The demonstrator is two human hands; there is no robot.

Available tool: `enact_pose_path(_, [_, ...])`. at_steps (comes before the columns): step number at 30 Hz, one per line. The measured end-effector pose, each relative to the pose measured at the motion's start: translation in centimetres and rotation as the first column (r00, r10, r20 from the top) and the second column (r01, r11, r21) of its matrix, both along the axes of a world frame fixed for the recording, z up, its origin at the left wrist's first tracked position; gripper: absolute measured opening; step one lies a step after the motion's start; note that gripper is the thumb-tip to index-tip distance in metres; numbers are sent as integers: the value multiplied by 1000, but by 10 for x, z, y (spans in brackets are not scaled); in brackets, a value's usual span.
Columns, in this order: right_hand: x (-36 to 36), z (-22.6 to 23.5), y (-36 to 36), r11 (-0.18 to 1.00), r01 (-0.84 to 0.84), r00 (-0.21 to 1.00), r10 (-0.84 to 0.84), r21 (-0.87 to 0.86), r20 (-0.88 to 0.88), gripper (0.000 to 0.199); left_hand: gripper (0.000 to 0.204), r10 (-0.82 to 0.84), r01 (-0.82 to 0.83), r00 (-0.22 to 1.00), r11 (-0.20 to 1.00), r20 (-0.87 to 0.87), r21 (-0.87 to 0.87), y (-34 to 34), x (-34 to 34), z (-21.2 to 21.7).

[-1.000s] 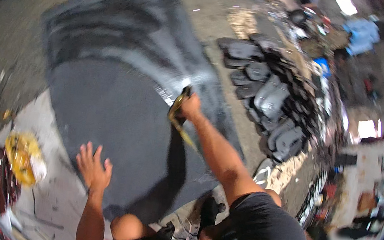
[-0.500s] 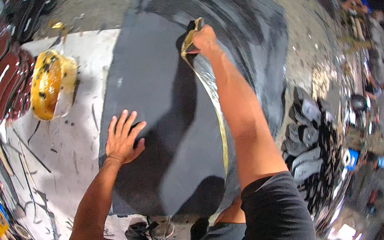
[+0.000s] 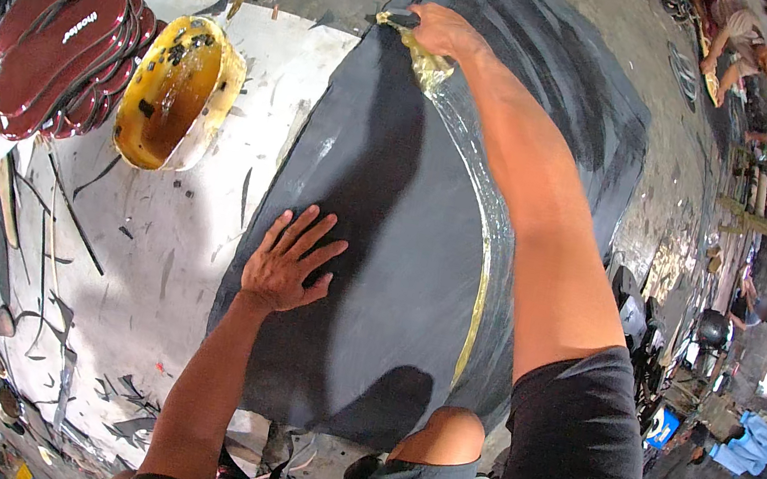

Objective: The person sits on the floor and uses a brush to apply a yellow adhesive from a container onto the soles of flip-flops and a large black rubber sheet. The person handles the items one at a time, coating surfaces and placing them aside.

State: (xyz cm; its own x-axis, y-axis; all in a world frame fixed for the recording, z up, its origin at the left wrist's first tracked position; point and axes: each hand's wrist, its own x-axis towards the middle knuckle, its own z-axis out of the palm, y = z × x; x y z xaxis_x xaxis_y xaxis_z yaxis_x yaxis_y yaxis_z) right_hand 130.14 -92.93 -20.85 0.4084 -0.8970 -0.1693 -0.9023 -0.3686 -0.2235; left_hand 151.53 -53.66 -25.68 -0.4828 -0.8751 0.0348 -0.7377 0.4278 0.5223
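Dark rubber sheet (image 3: 425, 236) spread over white bench (image 3: 170, 244); left hand (image 3: 291, 260) flat, fingers splayed, pressing it; right hand (image 3: 444, 31), grip closed on glue-wet brush (image 3: 409, 29) at sheet's far edge; yellow glue bowl (image 3: 175, 93) beside.

The right hand (image 3: 444, 31) has swept its glue brush (image 3: 408, 33) farther up the dark sheet (image 3: 406, 223).

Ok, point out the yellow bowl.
In the head view the yellow bowl sits upper left on the white board, between the red soles and the dark sheet, beyond the left hand.
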Motion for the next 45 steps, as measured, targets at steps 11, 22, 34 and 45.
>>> enact_pose_path(11, [6, 28, 95, 936, -315, 945, 325, 157, -46, 42, 55, 5, -5, 999, 1000, 40, 2, -4, 2, 0])
enact_pose_path(22, [-238, -11, 351, 966, 0, 1000, 5, 258, -21, 50, 58, -46, 75, 972, 990, 231, -118, 1, -14, 7])
enact_pose_path(34, [-196, 30, 701, 778, 491, 866, -486, 391, -119, 59, 58, 27, 79, 969, 907, 246, -413, 24, 34, -8])
enact_pose_path(45, [-135, 35, 834, 674, 630, 754, -650, 385, -96, 60, 80, 562, -364, 813, 694, -151, 622, 130, 85, 31])
